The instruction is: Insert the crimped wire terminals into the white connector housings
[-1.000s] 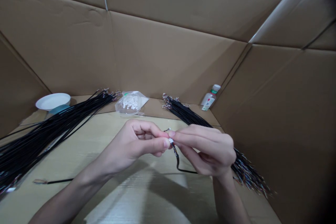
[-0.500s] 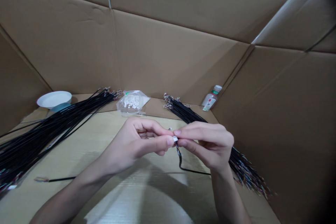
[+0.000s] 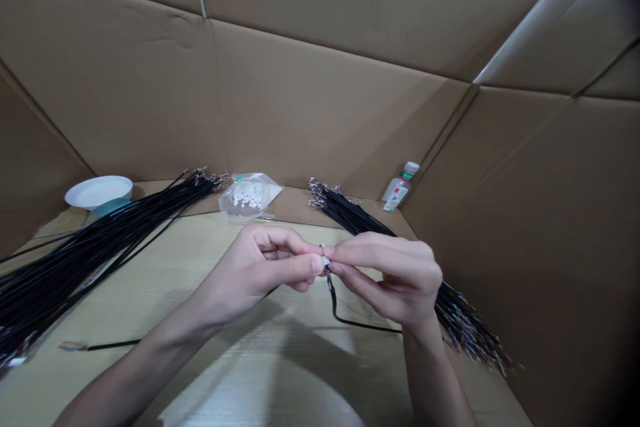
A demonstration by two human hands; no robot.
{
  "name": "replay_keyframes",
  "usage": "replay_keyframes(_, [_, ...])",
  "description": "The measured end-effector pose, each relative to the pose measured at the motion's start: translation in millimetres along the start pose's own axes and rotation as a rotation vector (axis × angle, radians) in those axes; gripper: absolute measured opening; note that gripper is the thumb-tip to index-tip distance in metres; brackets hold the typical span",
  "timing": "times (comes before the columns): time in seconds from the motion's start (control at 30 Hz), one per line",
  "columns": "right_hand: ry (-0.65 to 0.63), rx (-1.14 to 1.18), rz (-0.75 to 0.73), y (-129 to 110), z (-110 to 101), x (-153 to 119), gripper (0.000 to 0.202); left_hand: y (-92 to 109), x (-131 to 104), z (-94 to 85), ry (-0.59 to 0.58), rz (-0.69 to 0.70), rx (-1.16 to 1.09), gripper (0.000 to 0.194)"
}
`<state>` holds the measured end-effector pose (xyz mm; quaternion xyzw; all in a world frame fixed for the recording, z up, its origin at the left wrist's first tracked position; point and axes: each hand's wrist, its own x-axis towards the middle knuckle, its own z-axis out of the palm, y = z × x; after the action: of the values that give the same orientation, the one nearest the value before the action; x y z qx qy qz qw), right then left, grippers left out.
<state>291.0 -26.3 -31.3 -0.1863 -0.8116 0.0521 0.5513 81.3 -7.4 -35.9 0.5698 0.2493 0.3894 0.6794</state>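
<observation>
Between thumb and fingers, my left hand point(image 3: 270, 267) pinches a small white connector housing point(image 3: 326, 260). My right hand point(image 3: 395, 273) is closed at the same spot, its thumb and forefinger tips at the connector and the thin coloured wires beside it. From the connector hangs a black cable point(image 3: 334, 303), its wires fanning out of the sheath just below my fingertips. The cable curves down and runs right behind my right wrist. Which wire my right fingertips grip is hidden. One stripped cable end point(image 3: 75, 346) lies left of my left forearm.
A large bundle of black cables point(image 3: 100, 247) lies on the left, another bundle point(image 3: 350, 210) on the right behind my right hand. At the back are a clear bag of white connectors point(image 3: 250, 197), a white bowl point(image 3: 99, 192) and a bottle point(image 3: 400, 187). Cardboard walls point(image 3: 340, 107) surround the table.
The connector and both pinching hands have shifted slightly left in view. The connector looks turned and more covered by my fingertips; both hands keep their grip.
</observation>
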Motion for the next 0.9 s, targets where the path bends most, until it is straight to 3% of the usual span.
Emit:
replay_keyframes(0.27, [0.008, 0.045, -0.014, 1.7, 2.4, -0.9, 0.031, -1.2, -1.5, 0.8, -0.010, -0.006, -0.047, 0.010])
replay_keyframes(0.37, [0.042, 0.112, 0.135, 2.4, 4.4, -4.0, 0.028, -1.6, -1.9, 2.0, 0.021, 0.040, -0.050, 0.007])
replay_keyframes(0.5, [0.083, 0.262, 0.416, 2.7, 9.1, -10.2, 0.023, -2.0, -0.2, 4.4, 0.153, 0.148, -0.027, 0.003])
replay_keyframes(0.6, [0.120, 0.359, 0.507, 0.8, 12.9, -11.3, 0.018, -2.5, 0.8, 6.4, 0.236, 0.206, 0.023, 0.008])
replay_keyframes(0.73, [0.193, 0.304, 0.475, -2.8, 21.3, -9.9, 0.026, -5.8, 1.6, 6.9, 0.349, 0.289, 0.100, 0.011])
replay_keyframes(0.9, [0.351, 0.145, 0.452, -4.9, 45.7, -13.7, 0.021, -12.7, 3.9, 8.3, 0.417, 0.337, 0.007, 0.015])
